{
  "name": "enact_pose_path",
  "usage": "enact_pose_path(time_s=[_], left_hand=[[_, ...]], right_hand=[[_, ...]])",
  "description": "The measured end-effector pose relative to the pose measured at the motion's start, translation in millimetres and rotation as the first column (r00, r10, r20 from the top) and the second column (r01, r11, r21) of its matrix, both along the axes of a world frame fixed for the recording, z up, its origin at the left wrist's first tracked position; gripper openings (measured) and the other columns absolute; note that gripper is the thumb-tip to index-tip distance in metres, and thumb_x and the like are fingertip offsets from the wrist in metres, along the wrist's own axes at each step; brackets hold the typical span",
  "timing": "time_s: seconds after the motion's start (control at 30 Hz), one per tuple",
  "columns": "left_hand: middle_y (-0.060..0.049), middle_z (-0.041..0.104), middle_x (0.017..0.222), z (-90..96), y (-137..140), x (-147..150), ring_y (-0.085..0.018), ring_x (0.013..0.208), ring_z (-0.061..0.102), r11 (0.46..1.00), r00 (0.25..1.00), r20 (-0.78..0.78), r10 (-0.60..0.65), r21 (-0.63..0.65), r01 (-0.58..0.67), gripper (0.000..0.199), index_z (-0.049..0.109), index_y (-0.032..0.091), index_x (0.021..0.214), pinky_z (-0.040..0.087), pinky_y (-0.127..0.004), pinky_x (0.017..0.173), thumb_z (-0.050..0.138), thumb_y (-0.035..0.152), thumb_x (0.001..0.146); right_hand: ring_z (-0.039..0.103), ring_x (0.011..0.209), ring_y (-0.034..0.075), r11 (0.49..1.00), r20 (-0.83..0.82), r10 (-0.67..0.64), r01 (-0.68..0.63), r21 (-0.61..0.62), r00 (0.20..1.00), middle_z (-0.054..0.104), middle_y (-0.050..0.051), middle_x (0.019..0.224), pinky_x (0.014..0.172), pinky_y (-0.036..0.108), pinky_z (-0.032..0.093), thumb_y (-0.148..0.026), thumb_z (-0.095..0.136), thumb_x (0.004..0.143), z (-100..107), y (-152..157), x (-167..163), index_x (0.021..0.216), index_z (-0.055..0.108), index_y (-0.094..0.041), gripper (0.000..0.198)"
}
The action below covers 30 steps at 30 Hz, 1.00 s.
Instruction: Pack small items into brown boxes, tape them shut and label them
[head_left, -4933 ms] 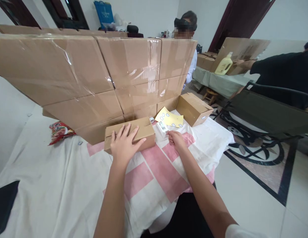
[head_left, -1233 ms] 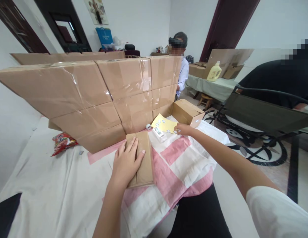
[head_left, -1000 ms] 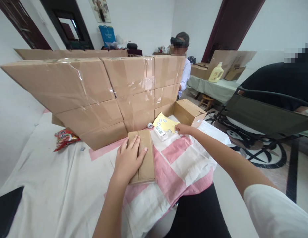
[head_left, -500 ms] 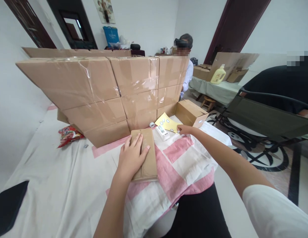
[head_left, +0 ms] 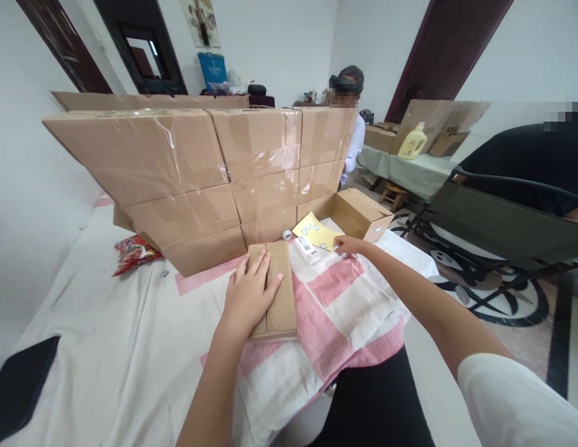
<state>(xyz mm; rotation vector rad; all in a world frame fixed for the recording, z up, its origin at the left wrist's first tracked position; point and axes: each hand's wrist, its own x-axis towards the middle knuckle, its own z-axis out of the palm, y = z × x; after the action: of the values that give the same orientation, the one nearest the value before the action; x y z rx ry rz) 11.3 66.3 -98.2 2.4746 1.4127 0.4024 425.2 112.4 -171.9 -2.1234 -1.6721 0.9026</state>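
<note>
The box [head_left: 283, 304] runs lengthwise near-to-far, partly hidden by the left hand [head_left: 252, 290], fingers spread; whether the right hand [head_left: 348, 244] pinches anything is unclear.

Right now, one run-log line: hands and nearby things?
left hand: flat on cardboard box | right hand: at right end of yellow sheet | near sheet: white item, small roll

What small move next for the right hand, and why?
Probably ease the small white label at the right edge of the yellow sheet upward: the right hand is right beside it, though whether it's pinched is unclear. The left hand lies on the small carton, seemingly steadying it.
</note>
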Motion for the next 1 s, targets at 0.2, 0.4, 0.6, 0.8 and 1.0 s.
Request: enact_pose_path(time_s=[0.2,0.4,0.6,0.8,1.0], left_hand=[[0.003,0.034,0.165,-3.0,2,-2,-0.034,0.153,0.022,1.0,1.0,0.014,-0.013,-0.001,0.013,0.07,0.034,0.022,0.158,0.031,-0.054,0.122,0.029,0.06,0.1],[-0.001,0.037,0.164,-5.3,3,-2,-0.034,0.152,0.025,1.0,0.999,0.048,-0.017,0.003,0.017,0.071,0.036,0.019,0.157,0.028,-0.055,0.124,0.03,0.06,0.1],[-0.006,0.044,0.16,-8.2,5,-9,-0.031,0.151,0.03,0.997,0.997,0.076,-0.03,0.069,0.025,0.065,0.041,0.02,0.155,0.032,-0.055,0.123,0.033,0.056,0.101],[-0.007,0.047,0.158,-9.9,5,-9,-0.03,0.151,0.031,0.994,0.999,0.027,-0.02,0.107,0.017,0.063,0.042,0.018,0.153,0.031,-0.054,0.124,0.033,0.054,0.102],[-0.007,0.041,0.162,-2.7,-3,-5,-0.029,0.153,0.027,0.991,0.994,-0.099,-0.039,0.122,0.051,0.061,0.036,0.019,0.157,0.033,-0.053,0.123,0.031,0.049,0.104]], right_hand=[[0.066,0.066,0.015,0.99,-0.147,-0.115,0.125,0.064,0.983,0.063,0.001,0.072,0.057,0.023,0.05,-0.027,0.07,0.085,2,-16,6,0.079,0.045,-0.02,0.026],[0.072,0.075,0.015,0.973,-0.156,-0.171,0.192,0.13,0.973,0.069,0.006,0.088,0.06,0.022,0.052,-0.023,0.049,0.1,-1,-32,10,0.089,0.043,-0.021,0.012],[0.066,0.072,0.02,0.956,-0.022,-0.157,0.158,0.246,0.987,0.066,0.007,0.083,0.064,0.026,0.043,-0.023,0.049,0.101,2,-49,-1,0.098,0.042,-0.021,0.008],[0.063,0.087,0.027,0.917,0.05,-0.237,0.206,0.343,0.97,0.068,0.014,0.091,0.071,0.03,0.038,-0.023,0.052,0.098,8,-66,-7,0.097,0.045,-0.021,0.008],[0.06,0.084,0.019,0.785,-0.335,-0.106,0.286,0.55,0.936,0.068,0.006,0.099,0.075,0.027,0.044,-0.028,0.057,0.091,28,-71,-27,0.082,0.046,-0.022,0.016]])
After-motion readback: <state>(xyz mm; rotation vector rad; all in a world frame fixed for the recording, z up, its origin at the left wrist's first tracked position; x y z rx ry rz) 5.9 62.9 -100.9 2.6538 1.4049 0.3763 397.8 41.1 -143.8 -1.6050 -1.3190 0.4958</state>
